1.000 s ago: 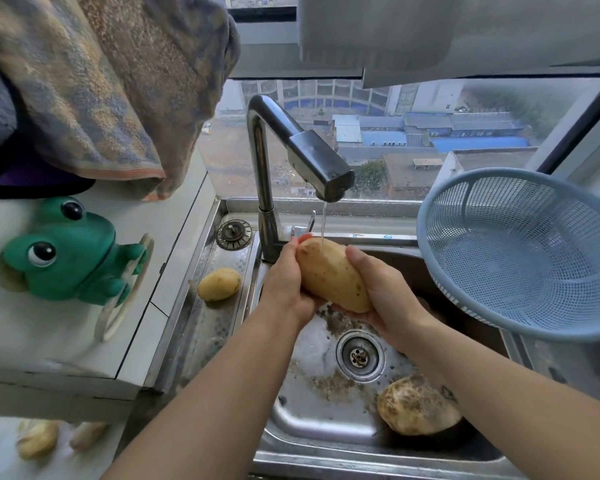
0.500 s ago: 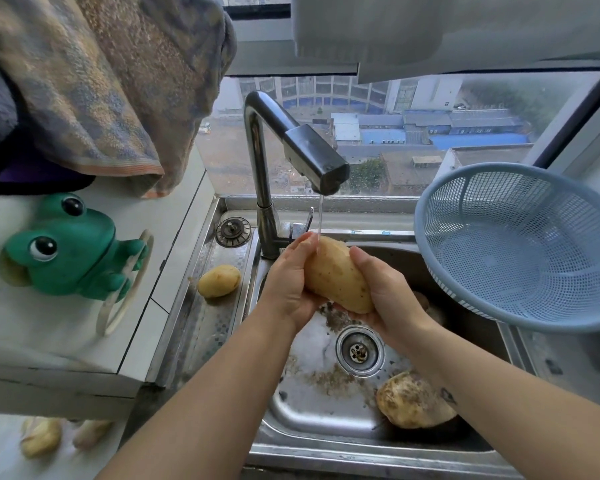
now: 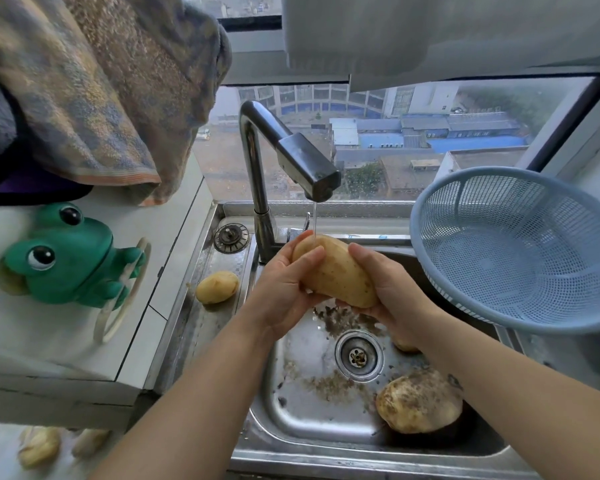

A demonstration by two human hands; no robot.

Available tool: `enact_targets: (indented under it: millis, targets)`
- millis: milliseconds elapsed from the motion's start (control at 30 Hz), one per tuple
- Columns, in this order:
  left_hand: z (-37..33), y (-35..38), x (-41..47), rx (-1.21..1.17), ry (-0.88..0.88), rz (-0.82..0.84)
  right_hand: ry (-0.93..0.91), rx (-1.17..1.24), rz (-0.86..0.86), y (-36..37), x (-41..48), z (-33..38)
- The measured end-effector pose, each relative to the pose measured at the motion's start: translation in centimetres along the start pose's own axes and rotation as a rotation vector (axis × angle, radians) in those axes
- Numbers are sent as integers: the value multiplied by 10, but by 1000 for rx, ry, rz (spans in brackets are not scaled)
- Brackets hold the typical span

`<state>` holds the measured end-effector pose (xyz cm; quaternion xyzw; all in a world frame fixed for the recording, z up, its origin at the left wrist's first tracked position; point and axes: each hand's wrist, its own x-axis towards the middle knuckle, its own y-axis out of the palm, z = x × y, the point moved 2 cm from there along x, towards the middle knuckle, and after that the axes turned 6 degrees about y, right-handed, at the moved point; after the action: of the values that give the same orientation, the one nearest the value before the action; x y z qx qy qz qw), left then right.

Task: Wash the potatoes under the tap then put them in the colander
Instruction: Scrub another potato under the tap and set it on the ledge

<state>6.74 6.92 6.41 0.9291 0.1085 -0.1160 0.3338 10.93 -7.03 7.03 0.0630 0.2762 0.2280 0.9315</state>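
Hidden or unclear items:
- One potato (image 3: 406,346), right of centre, shows only a small edge. The rest lies behind the right forearm.
- The colander (image 3: 520,247) is cut off by the right edge of the frame.
- Pale rounded objects (image 3: 39,446) at lower left are blurred and cannot be identified.
- Most fingers of the right hand (image 3: 388,289) are hidden beneath the held potato.

Both hands grasp the held potato (image 3: 336,271) at frame centre, above the sink (image 3: 291,393). The left hand (image 3: 284,292) wraps its upper end. The right hand cups its lower end, thumb on top. A thin water stream (image 3: 314,218) from the tap (image 3: 305,164) lands on the upper end.

Surroundings:
- A dirty potato (image 3: 420,401) lies in the basin at lower right, near the drain (image 3: 359,355).
- A small potato (image 3: 217,287) rests on the drainboard, left of the tap.
- A sink plug (image 3: 231,237) lies above the small potato.
- A frog figure (image 3: 66,258) stands on the counter (image 3: 32,341) at left, under a hanging towel (image 3: 84,81).

Materials: The sink and tap are steel. Soil specks cover the basin floor. The colander is pale blue plastic mesh, round and tilted. The held potato is smooth, oblong and tan.
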Motion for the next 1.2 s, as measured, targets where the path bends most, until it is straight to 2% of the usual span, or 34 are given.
enact_targets:
  millis: [67, 133, 267, 333, 500, 600, 833, 1000, 1100, 1200]
  targets:
    - [5, 5, 3, 6, 49, -95, -53, -51, -16, 1, 1, 2]
    - [7, 5, 4, 10, 61, -101, -62, -57, -25, 0, 3, 2]
    - [-2, -7, -1, -29, -73, 125, 42, 26, 5, -6, 2, -2]
    - [-5, -8, -3, 5, -85, 155, 66, 42, 21, -5, 1, -5]
    - [-1, 3, 0, 122, 17, -110, -28, -26, -25, 2, 3, -6]
    - [2, 5, 1, 177, 62, -183, -46, -11, -18, 2, 4, -5]
    - [-3, -15, -13, -44, -81, 60, 50, 30, 75, -7, 3, -10]
    - [-8, -7, -7, 31, -54, 46, -3, 18, 63, -7, 2, -4]
    - [-9, -2, -2, 29, -18, -47, -132, -140, -9, -8, 5, 0]
    - [-1, 1, 2, 48, 9, -170, -220, -412, -70, -5, 6, 5]
